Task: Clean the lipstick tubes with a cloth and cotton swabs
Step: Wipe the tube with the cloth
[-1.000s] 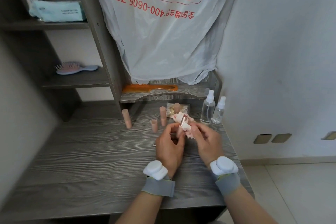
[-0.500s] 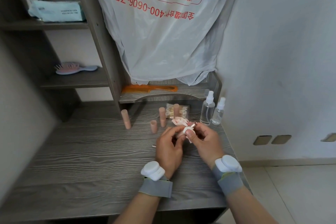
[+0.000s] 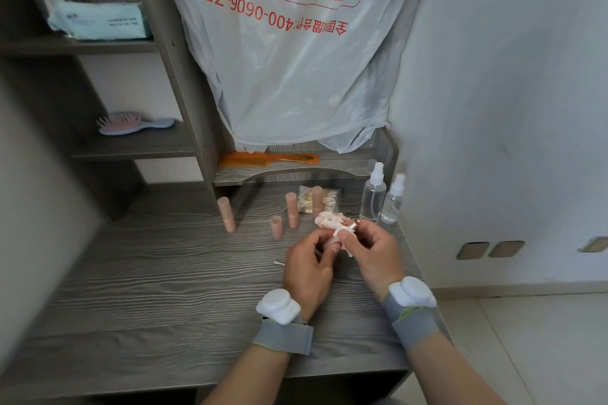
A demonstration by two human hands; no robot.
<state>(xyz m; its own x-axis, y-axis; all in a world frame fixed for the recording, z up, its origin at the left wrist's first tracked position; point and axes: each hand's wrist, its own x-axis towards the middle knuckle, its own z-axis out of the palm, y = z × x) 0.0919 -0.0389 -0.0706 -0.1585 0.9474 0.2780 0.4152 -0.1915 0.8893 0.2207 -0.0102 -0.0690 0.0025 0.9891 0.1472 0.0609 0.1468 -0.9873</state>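
Above the desk my left hand (image 3: pixel 307 265) holds the lower end of a lipstick tube (image 3: pixel 354 224), whose metallic tip pokes out to the right. A stained white cloth (image 3: pixel 330 220) is wrapped round that tube, and my right hand (image 3: pixel 373 251) pinches the cloth against it with thumb and fingers. Behind my hands stand three pink lipstick tubes (image 3: pixel 226 214) (image 3: pixel 291 209) (image 3: pixel 317 200) and a shorter pink cap (image 3: pixel 276 227). A used cotton swab (image 3: pixel 279 263) lies on the desk left of my left hand. A clear bag of cotton swabs (image 3: pixel 324 200) lies further back.
Two clear spray bottles (image 3: pixel 372 196) (image 3: pixel 393 199) stand at the desk's back right by the wall. An orange comb (image 3: pixel 269 159) lies on the low shelf under a hanging plastic bag (image 3: pixel 296 59). A hairbrush (image 3: pixel 131 123) and tissue pack (image 3: pixel 98 21) sit on left shelves. The desk edge (image 3: pixel 424 276) drops off at right.
Both hands lowered the wrapped tube slightly and turned it, so its metallic tip now points right. The cloth has bunched up behind my fingers.
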